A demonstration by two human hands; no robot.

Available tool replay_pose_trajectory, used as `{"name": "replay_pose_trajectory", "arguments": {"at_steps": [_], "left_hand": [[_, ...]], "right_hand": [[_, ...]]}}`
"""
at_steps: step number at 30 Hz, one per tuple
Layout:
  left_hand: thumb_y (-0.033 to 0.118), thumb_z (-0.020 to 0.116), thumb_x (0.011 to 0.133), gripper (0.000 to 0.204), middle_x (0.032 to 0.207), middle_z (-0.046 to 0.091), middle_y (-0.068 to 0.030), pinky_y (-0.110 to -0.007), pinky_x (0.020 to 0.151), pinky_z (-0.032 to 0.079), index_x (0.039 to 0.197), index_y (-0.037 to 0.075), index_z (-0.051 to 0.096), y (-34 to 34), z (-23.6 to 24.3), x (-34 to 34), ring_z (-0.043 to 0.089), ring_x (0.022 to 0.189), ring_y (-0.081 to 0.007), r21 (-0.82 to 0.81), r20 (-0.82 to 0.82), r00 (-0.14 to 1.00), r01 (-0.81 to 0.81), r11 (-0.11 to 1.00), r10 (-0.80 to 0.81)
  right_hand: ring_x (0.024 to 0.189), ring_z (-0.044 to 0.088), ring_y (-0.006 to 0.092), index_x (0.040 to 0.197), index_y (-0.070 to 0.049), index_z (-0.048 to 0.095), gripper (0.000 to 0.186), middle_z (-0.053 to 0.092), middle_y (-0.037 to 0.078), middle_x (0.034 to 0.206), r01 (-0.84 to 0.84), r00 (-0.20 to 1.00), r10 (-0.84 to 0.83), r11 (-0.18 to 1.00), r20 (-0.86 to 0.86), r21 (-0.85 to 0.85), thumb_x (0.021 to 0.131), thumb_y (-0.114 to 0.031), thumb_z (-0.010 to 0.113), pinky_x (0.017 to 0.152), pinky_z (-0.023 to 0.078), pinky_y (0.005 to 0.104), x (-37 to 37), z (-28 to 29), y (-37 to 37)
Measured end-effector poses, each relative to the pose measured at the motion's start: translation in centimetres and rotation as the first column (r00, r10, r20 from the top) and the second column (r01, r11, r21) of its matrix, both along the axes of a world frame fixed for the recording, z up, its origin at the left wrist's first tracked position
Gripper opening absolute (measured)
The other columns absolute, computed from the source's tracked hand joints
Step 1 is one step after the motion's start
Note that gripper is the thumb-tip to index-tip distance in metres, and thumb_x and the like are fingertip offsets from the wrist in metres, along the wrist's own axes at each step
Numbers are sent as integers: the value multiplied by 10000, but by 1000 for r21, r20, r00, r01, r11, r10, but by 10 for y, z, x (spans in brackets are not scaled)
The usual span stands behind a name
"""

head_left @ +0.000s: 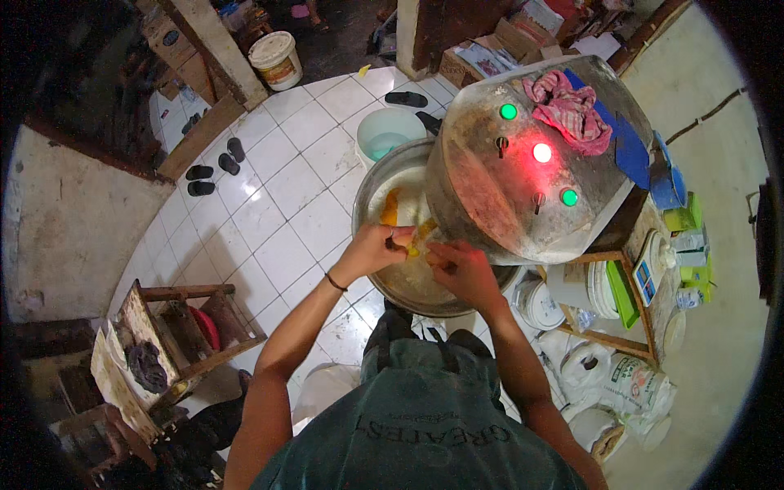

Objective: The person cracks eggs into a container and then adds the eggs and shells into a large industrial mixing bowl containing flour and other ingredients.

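Observation:
Both hands are over a large metal mixing bowl (361,214) under the head of a machine (490,196). Between them is a small yellow packet-like piece (421,235), its exact kind unclear. My left hand (374,250) pinches one side of it, with a ring and a dark wristband showing. My right hand (464,271) is closed at its other side, fingertips bent inward. Inside the bowl, pale material (408,186) lies beside an orange-yellow patch (390,207). The machine covers the bowl's far right part.
Lit green and red lamps and a pink cloth (572,110) are on the machine's top. A pale green basin (390,131) stands behind the bowl. Tubs and a wooden shelf (641,314) line the right; a wooden stand (184,347) is at left. Sandals (201,173) lie on the tiles.

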State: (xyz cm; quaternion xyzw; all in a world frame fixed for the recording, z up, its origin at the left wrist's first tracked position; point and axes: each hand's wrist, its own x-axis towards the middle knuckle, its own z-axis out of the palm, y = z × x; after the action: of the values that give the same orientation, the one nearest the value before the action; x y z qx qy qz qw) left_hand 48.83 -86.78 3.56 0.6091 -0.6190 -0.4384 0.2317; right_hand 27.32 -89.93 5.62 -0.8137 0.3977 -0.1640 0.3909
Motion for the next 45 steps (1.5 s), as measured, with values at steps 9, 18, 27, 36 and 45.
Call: {"name": "replay_pose_trajectory", "arguments": {"at_steps": [9,18,27,36,45], "left_hand": [[100,648,667,395,1106,563,-106,-334,840,462,1057,84,590,-20,81,7,578,941,-285,-431,266,944,299,852,-196],[99,640,687,337,1118,550,-76,-327,816,472,1023,102,611,-8,134,11,564,959,-251,-519,372,927,257,815,-56],[34,588,657,123,1091,547,-109,-315,802,459,759,-14,636,1,115,13,493,1003,-257,-664,481,875,317,678,62],[34,617,689,404,1132,519,-102,-344,826,455,1085,53,539,7,82,2,499,988,-306,-726,376,917,204,657,131],[-27,524,736,370,1021,550,-124,-333,780,470,1101,28,508,41,-91,-37,556,907,-278,-103,1,967,-254,962,256]], "right_hand": [[863,596,234,970,-155,629,299,592,57,983,-199,975,146,911,-169,-362,672,-139,645,743,493,346,-28,79,-15],[781,605,254,1114,-173,526,453,578,41,955,-94,968,-2,924,-251,-372,675,-150,634,638,513,361,-33,132,3],[829,611,254,1106,-125,553,498,578,69,1019,-75,963,-28,928,-268,-364,625,-82,676,684,510,335,-33,117,19],[831,596,298,1083,-114,547,432,551,113,1027,54,996,-8,848,90,-526,671,-142,674,691,507,370,-40,24,18],[912,564,252,1116,-27,493,458,537,143,1057,255,966,-257,958,-3,134,712,-165,658,734,480,355,-91,-198,29]]}}
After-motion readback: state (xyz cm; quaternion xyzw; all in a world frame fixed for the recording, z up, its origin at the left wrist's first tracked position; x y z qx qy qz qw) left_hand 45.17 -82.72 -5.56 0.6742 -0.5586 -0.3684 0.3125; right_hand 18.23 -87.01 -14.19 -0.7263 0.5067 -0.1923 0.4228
